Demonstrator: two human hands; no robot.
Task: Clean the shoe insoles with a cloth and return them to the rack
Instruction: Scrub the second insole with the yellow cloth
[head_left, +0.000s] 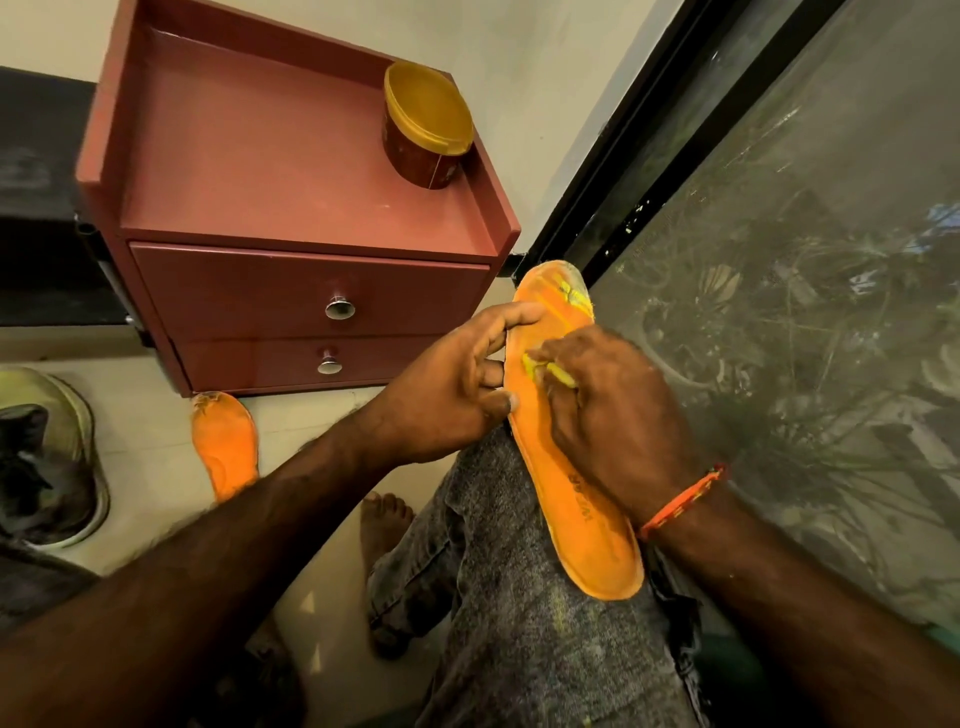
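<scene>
— Two hands are working over one long orange foam insole (571, 467), which is lying along the person's knee in grey mottled jeans (519, 597), toe end pointing away toward the dark window frame (649, 156).

— How is the left hand (452, 395) sitting?

— It is reaching in from the lower left, forearm stretched across the view. Its grip is closing on the insole's left edge: the forefinger is lying over the top near the toe and the thumb is pressing the rim lower down, while the middle fingers are curling beside it.

— And the right hand (613, 415)?

— It is coming down from the right, back of the hand upward, wearing a thin orange thread band (680, 501) at the wrist. Its fingers are bunching round a small yellow cloth (550, 368) and pressing it onto the insole's middle.

— Anything else nearby?

— One more orange insole (226, 447) is lying flat on the pale floor (145, 415), just in front of the reddish-brown two-drawer cabinet (301, 301). A round tub with a yellow lid (426, 130) is standing on the cabinet's top surface, and a dark shoe with a pale sole (47, 467) is sitting at the left edge.
</scene>
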